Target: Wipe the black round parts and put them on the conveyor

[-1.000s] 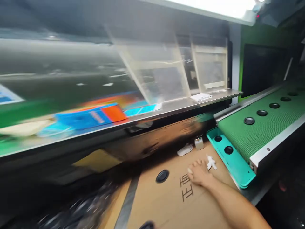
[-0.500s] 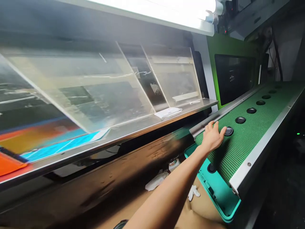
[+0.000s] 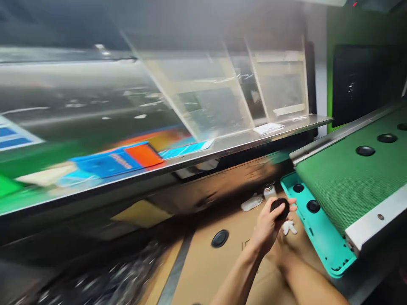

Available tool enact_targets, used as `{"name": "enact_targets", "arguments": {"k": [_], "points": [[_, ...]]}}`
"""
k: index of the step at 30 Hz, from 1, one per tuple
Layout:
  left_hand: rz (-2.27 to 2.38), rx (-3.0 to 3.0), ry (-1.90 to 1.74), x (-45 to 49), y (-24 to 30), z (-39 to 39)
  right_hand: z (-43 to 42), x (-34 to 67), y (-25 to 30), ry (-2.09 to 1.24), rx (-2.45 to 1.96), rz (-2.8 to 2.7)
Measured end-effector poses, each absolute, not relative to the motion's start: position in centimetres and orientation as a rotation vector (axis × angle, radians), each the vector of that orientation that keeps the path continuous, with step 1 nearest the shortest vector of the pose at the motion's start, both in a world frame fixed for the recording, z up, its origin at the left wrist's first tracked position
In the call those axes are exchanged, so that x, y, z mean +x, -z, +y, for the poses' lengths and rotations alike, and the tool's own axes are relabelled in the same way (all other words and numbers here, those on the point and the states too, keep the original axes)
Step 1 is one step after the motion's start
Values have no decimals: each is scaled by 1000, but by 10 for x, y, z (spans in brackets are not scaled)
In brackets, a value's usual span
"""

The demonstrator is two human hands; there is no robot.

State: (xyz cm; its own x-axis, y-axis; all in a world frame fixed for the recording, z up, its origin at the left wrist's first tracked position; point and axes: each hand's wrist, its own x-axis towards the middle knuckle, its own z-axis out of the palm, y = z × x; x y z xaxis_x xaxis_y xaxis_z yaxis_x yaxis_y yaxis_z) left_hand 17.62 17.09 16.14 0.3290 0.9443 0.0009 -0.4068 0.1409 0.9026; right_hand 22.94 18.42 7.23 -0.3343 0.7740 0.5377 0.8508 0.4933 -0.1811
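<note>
**Left Hand Closes On A Black Disc**

The person's left hand point(image 3: 265, 231) is clenched around a small round black rubber disc point(image 3: 280, 209), which sits at the fingertips above a brown cardboard sheet point(image 3: 254, 275). The right hand point(image 3: 280, 254) is mostly hidden behind the left one, so I cannot tell the state of its grip. At nine o'clock from the left hand, a second black disc point(image 3: 220, 238) lies on the cardboard. At two o'clock is a turquoise plastic tray point(image 3: 321, 231) at the end of a green mesh conveyor belt point(image 3: 346, 169). At twelve o'clock stand a small glass jar point(image 3: 269, 191) and a white cloth point(image 3: 252, 203), and a crumpled white scrap point(image 3: 289, 227) lies at three o'clock.
</note>
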Motion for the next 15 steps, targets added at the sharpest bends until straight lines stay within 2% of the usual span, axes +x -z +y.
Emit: {"name": "enact_targets", "arguments": {"k": [6,12,15], "points": [[790,433,-1311,50,-60,140,184,192,-37,0,-1562,-2179],[599,329,-1423,17,-45,156,187,201,-36,-26,-1496,-2247],[588,320,-1431,22,-42,156,184,195,-40,-164,-1423,-2104]]}}
